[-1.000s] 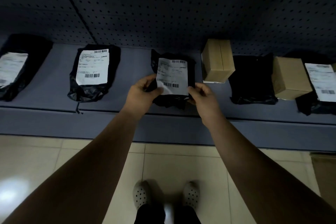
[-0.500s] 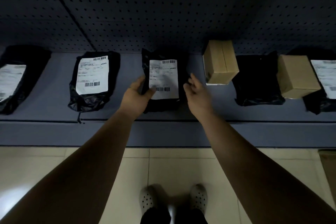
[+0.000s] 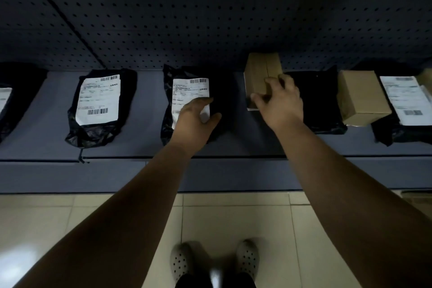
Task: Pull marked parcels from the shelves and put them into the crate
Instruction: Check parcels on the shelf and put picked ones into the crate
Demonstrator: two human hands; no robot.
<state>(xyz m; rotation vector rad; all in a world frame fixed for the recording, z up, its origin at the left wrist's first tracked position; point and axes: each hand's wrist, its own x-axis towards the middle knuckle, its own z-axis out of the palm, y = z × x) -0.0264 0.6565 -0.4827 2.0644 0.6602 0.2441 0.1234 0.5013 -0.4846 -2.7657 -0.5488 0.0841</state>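
A row of parcels lies on the blue shelf [image 3: 142,140]. In the middle is a black bag with a white barcode label [image 3: 189,90], lying flat. My left hand [image 3: 195,120] rests over its near part with relaxed fingers, covering the label's lower corner. To its right stands a small brown cardboard box [image 3: 257,72]. My right hand [image 3: 284,103] reaches onto that box's near right corner, fingers spread on top and thumb at the front edge. No crate is clearly in view.
Left of the middle bag lie another labelled black bag [image 3: 99,98] and a third at the frame edge [image 3: 16,93]. Right of the box sit an unlabelled black bag [image 3: 321,103], a second cardboard box [image 3: 361,97] and a labelled bag [image 3: 405,100]. Perforated back panel behind; tiled floor below.
Both hands let go of the middle labelled bag, which now lies flat on the shelf. My right hand moved right onto the cardboard box; my left hand stays over the bag.
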